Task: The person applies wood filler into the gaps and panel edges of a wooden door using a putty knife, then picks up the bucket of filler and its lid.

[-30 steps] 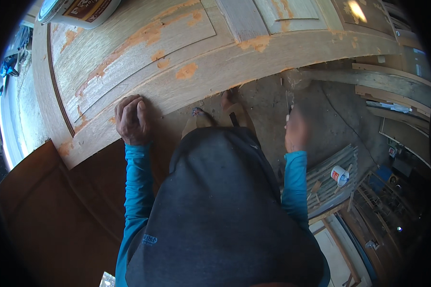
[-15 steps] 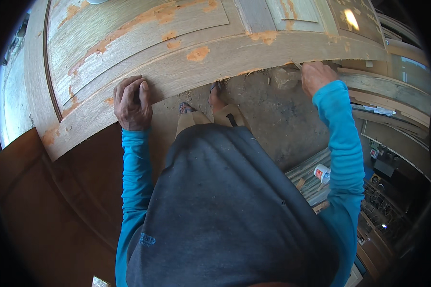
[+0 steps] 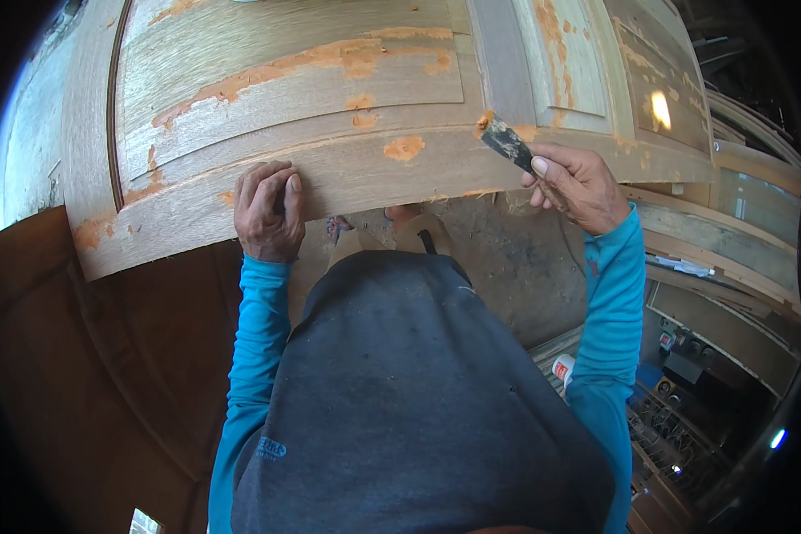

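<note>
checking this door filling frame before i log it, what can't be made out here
Head view, the only one:
- Putty knife: handle hidden inside the right hand.
- Wooden door: top and left cut off by the picture edge and fisheye rim.
- Left hand: palm flat on the door, hidden by its own back.
- Feet: mostly covered by the dark shirt.

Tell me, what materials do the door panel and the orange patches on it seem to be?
Door panel: apparently bare, unvarnished wood, with visible grain. Orange patches: probably wood filler, matte and smeared; the putty knife in the right hand carries the same paste.
</note>
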Demonstrator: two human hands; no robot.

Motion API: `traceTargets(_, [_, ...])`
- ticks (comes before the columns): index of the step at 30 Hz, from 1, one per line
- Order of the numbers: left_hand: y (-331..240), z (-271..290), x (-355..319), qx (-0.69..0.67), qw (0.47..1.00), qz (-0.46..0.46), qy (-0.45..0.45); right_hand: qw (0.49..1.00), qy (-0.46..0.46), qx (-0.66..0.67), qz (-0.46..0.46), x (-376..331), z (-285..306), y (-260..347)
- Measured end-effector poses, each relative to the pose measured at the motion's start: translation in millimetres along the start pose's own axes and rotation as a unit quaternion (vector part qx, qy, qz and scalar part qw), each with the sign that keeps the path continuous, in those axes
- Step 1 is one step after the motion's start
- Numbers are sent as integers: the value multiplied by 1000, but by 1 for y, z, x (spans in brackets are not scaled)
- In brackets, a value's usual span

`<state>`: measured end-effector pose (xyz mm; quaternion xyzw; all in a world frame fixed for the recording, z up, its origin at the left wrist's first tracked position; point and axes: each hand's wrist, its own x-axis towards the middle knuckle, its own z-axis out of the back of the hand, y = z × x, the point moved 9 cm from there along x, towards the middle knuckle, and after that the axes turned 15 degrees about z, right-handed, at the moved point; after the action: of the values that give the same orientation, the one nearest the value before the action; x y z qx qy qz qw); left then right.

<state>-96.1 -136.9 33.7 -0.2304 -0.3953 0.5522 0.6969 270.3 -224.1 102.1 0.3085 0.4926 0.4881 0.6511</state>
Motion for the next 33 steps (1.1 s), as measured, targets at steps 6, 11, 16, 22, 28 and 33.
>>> traceTargets(6, [4,4,4,53,996,50,-44,996,28,2,86,63,35,-12])
traceTargets(11, [11,3,5,112,982,115,-96,991,29,-38,127,120,72,-18])
traceTargets(16, [11,0,3,165,967,157,-115,935,105,-190,280,167,84,-3])
traceTargets(22, [10,-3,3,176,962,174,-117,857,136,-303,394,194,77,10])
traceTargets(28, [8,-5,5,186,957,184,-129,786,147,-371,472,208,70,17])
traceTargets(33, [6,-4,5,191,954,181,-141,761,158,-391,493,210,65,20])
